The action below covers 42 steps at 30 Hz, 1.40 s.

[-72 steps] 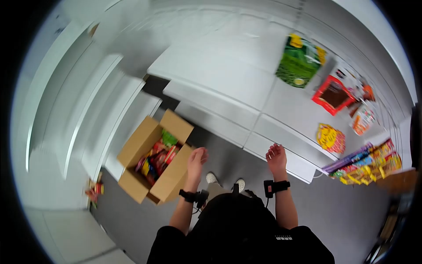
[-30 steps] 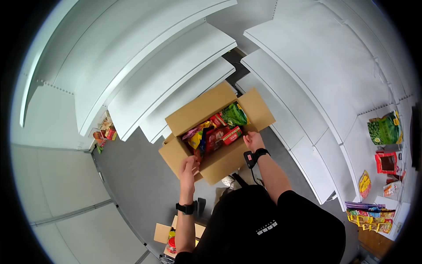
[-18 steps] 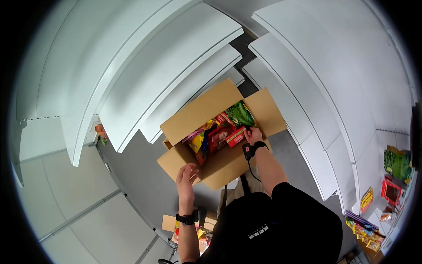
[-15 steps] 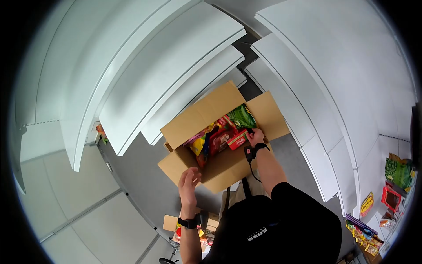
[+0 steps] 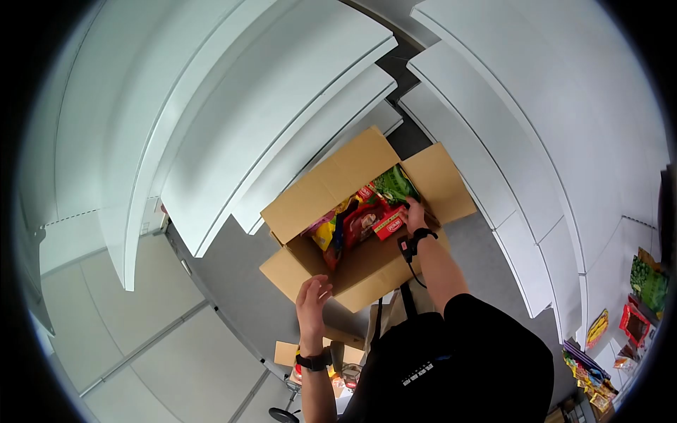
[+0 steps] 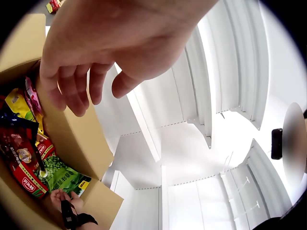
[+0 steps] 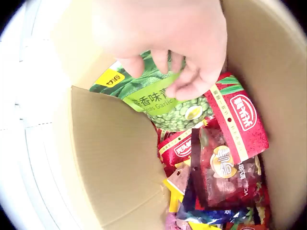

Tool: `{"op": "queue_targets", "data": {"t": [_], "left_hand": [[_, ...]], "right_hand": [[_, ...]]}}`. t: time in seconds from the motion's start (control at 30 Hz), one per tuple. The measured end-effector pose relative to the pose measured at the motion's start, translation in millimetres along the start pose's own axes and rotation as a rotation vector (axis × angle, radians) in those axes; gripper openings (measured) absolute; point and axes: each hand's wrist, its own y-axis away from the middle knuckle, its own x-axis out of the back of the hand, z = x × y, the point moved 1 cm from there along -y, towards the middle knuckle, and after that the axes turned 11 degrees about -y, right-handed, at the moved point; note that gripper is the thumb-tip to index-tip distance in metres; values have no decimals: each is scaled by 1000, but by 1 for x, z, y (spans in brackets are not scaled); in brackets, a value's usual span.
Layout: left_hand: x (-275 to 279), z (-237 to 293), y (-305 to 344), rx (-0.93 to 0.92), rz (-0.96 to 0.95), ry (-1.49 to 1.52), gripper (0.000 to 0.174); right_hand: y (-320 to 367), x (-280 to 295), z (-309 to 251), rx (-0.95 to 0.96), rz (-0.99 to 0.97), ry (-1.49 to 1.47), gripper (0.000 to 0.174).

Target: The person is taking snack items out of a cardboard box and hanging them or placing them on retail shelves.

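A cardboard box (image 5: 289, 211) holds bright snack packets. My right hand (image 5: 415, 215) reaches inside at the near edge of a green bag of peas (image 5: 395, 185). In the right wrist view the right hand (image 7: 168, 38) is over this bag (image 7: 168, 105), thumb apart from the bent fingers, fingertips right at its label. A red snack packet (image 7: 240, 120) lies next to the bag, with a dark red packet (image 7: 220, 167) below it. My left hand (image 5: 312, 303) hovers beside the box's near left flap, fingers loosely bent, holding nothing. In the left wrist view the left hand (image 6: 115, 43) overlaps the box.
White shelves (image 5: 275, 106) rise on the left, and more shelves (image 5: 493, 134) stand on the right. Snack strips (image 5: 589, 374) and a red packet (image 5: 635, 323) sit at the right edge. A second box (image 5: 285, 352) with goods stands behind my left forearm.
I have turned from the right-hand shelves to the box. My right hand has gone from beside the box into it, up to the green bag. The left hand has drawn back from the box.
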Motion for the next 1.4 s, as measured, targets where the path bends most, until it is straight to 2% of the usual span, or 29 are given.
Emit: {"op": "queue_targets", "data": {"t": [0.03,0.07,0.2,0.3,0.33,0.43,0.47,0.6,0.7,0.8,0.9,1.07,1.1,1.2,1.3,1.33,1.4], "left_hand": [[1,0,-2,3,2,3,27],[3,-2,0,-2,-2,11,27],[13,-10,3,-26,-8,28,27],[20,-25,9,-2,-10,9,27],[23,-31,11,9,-8,-8,27],[35,-47,20,18,2,-23,27],[41,-53,23,25,16,-19,27],[55,-61,36,29,57,-6,27],[59,-64,46,-5,54,1,28],[60,-69,50,-32,38,12,28],[60,-70,58,-74,37,10,29],[69,-84,65,-157,66,46,29],[71,-88,68,-164,55,43,29],[78,-100,78,-190,25,44,29],[79,-112,84,-254,5,48,30],[78,-116,85,-273,1,37,30],[74,-124,82,-307,-19,20,32]], "right_hand": [[-2,-3,1,6,-11,-2,34],[-4,-2,-1,6,10,115,33],[-26,16,-5,-98,114,206,33],[-13,11,-8,-33,114,106,36],[-15,10,-4,-1,52,47,40],[-35,10,11,-11,35,-117,36],[-38,10,12,-9,95,-96,29],[-35,15,14,60,17,-80,20],[-6,13,7,125,-52,-63,23],[29,17,-2,268,-161,75,23],[44,26,-3,532,-252,218,25],[90,31,-10,698,-388,227,18],[103,32,-11,775,-398,302,19],[166,29,-17,990,-406,575,19],[205,27,-19,1236,-494,773,19],[250,22,-24,1233,-514,814,18],[290,18,-27,1324,-586,860,19]]}}
